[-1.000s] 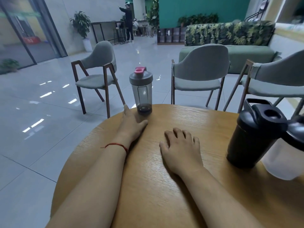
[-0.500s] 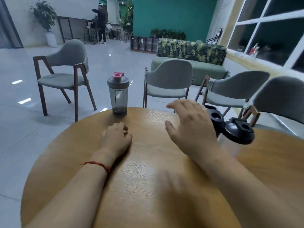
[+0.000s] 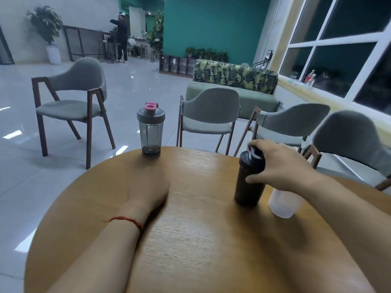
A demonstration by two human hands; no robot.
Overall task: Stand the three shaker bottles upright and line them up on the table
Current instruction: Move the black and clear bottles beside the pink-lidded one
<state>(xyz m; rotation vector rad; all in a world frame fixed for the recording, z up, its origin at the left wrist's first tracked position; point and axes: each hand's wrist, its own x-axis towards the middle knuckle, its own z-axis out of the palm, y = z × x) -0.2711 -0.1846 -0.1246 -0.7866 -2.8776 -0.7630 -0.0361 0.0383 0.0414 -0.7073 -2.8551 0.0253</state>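
Observation:
A smoky grey shaker bottle (image 3: 150, 130) with a pink cap stands upright at the far edge of the round wooden table (image 3: 201, 240). A black shaker bottle (image 3: 249, 182) stands upright at the right, and my right hand (image 3: 281, 166) grips its upper part and lid. Just behind it to the right is a clear white shaker bottle (image 3: 283, 203), mostly hidden by my right arm, so its lid does not show. My left hand (image 3: 148, 187) rests on the table with fingers curled, holding nothing, a little in front of the grey bottle.
Several grey chairs with wooden frames stand around the table's far side, one at the left (image 3: 74, 102), one in the middle (image 3: 209, 115), others at the right (image 3: 292, 125). A green sofa (image 3: 232, 89) is behind them. A person (image 3: 122, 37) stands far back.
My right hand has moved right from above the table and closed on the black bottle. My left hand drew back from the grey bottle and curled. The view swung to the right.

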